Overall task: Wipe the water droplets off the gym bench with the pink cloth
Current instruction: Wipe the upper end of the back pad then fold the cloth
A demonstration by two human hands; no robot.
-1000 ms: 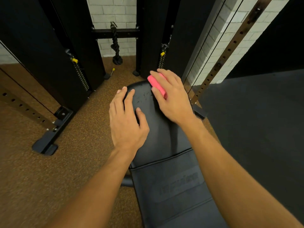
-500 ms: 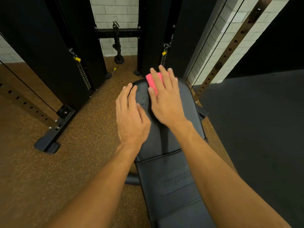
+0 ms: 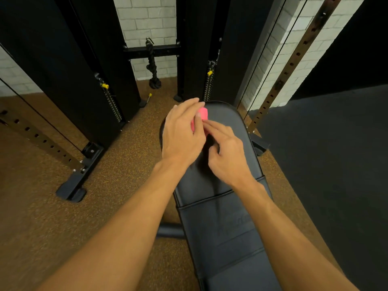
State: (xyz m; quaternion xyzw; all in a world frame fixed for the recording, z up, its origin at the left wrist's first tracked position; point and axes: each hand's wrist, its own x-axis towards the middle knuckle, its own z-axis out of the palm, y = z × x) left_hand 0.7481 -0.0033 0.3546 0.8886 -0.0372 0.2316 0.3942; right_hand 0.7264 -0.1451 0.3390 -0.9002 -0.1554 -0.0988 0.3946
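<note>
Pink cloth pinched between left hand, right hand.

Gym bench: black padded vinyl, seamed, running from bottom centre to mid-frame. Pink cloth: small, apparently bunched, over the bench's far end, largely hidden.

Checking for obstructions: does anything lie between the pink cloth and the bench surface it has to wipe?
Nothing visible does. The left hand and right hand hold the pink cloth over the far end of the gym bench; the black pad around them carries no other object. Droplets are too faint to see.
</note>
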